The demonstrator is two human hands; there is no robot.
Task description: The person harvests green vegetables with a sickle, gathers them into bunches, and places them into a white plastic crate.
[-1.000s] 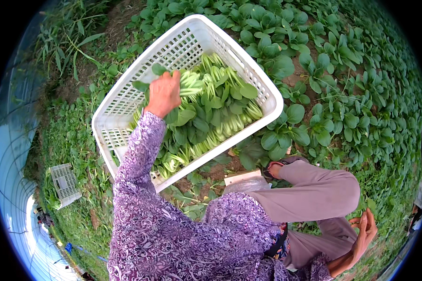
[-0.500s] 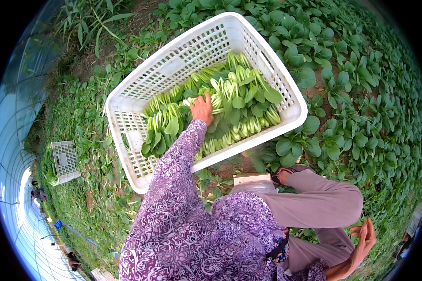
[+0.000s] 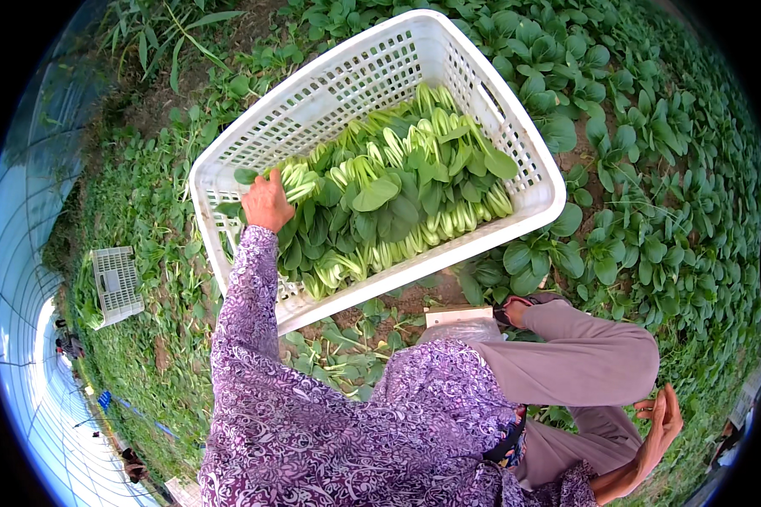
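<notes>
A white slatted plastic crate (image 3: 313, 97) stands before me, with rows of green bok choy (image 3: 397, 190) lying in it, pale stems and dark leaves showing. At the crate's left end my left hand (image 3: 268, 203) is closed round some bok choy. Pale stems stick out on the hand's right side and leaves on its left; the fingertips are partly hidden. Beyond my bent knee at the lower right, my right hand (image 3: 658, 431) hangs clear of the crate, its fingers loosely bent and apart with nothing in them.
Growing leafy greens (image 3: 626, 160) cover the ground on the right. A second white crate (image 3: 117, 286) with greens beside it stands at the left. Near my foot (image 3: 520, 308) is a small wooden-edged thing (image 3: 458, 316). Greenhouse sheeting (image 3: 25, 228) curves along the far left.
My left hand has moved left from the middle of the bok choy to the crate's left end. The row under it now shows more fully. My right hand has barely moved.
</notes>
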